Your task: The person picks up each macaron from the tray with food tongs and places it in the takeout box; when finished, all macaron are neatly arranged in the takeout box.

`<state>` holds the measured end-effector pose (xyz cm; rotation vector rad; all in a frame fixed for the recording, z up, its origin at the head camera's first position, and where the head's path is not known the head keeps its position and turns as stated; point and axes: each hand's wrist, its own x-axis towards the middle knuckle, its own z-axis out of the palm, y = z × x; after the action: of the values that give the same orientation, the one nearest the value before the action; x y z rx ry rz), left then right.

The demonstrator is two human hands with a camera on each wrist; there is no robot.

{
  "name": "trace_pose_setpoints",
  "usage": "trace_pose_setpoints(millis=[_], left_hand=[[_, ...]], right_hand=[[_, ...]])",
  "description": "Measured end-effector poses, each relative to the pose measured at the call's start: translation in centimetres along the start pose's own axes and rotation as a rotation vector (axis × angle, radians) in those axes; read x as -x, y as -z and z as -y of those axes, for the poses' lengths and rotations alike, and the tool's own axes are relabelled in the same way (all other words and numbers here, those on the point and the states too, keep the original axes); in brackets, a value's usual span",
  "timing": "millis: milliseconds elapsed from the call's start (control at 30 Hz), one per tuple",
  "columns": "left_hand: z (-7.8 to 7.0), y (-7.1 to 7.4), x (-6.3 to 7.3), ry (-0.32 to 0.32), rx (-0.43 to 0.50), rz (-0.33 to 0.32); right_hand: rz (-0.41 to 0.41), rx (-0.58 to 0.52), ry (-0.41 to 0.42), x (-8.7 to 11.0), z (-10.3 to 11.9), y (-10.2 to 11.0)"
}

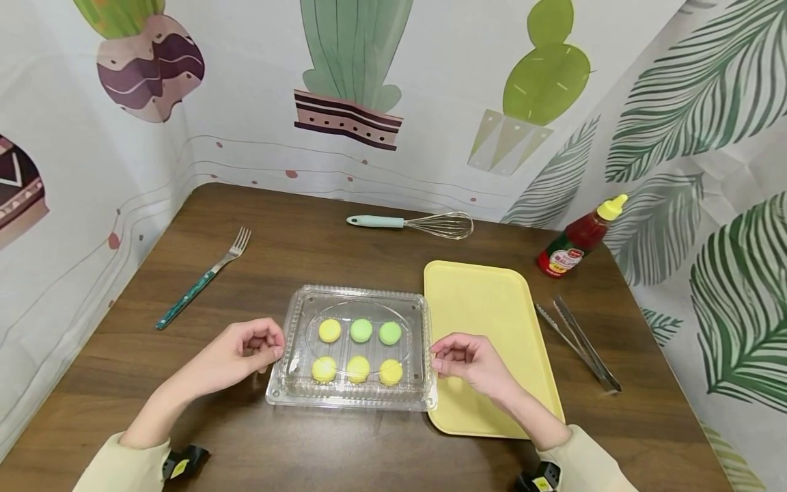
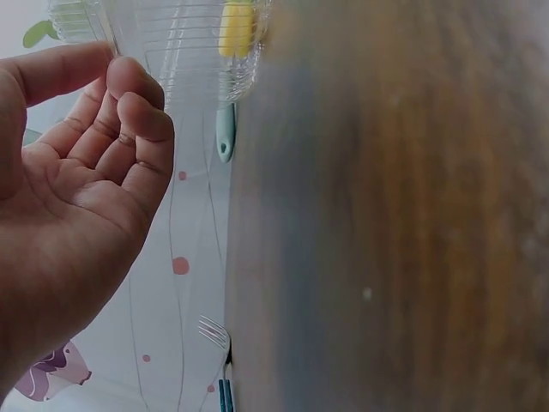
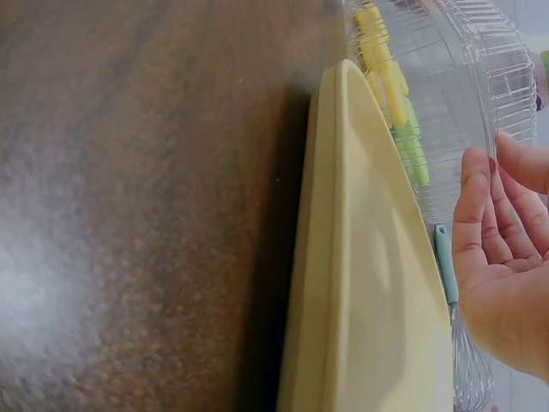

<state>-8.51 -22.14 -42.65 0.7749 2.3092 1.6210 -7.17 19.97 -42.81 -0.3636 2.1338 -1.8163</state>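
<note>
A clear plastic box [image 1: 376, 294] lies in the middle of the wooden table, its lid over two green macarons [image 1: 361, 331] and several yellow macarons [image 1: 357, 369]. My left hand [image 1: 249, 352] pinches the left edge of the lid between thumb and fingertip, as the left wrist view shows. On the opposite side, my right hand [image 1: 470, 362] pinches the right edge the same way, above the yellow tray [image 1: 486, 294]. Whether the lid's rim sits on the base or is lifted off it, I cannot tell.
A fork [image 1: 205, 277] lies at the left and a whisk [image 1: 408, 222] along the back. Beyond the tray's right side are metal tongs [image 1: 581, 345] and an upright red sauce bottle [image 1: 578, 239]. Patterned cloth [image 1: 246, 82] hangs behind the table.
</note>
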Motion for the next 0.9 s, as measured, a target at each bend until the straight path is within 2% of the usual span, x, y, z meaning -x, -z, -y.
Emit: trace_pose_setpoints(millis=[267,533,733,900], left_hand=[[0.2,0.0,0.2,0.002,0.050,0.038],[0.0,0.3,1.1,-0.019,0.079,0.107],[-0.2,0.2,1.7,-0.050,0.060,0.174],[-0.4,-0.1,2.0,-0.061,0.069,0.197]], right_hand=[[0.028,-0.007,0.007,0.4,0.1,0.1],[0.157,-0.008,0.050,1.1,0.3,0.3],[0.217,0.028,0.019,1.6,0.5,0.0],[0.214,0.024,0.001,2.0,0.3,-0.4]])
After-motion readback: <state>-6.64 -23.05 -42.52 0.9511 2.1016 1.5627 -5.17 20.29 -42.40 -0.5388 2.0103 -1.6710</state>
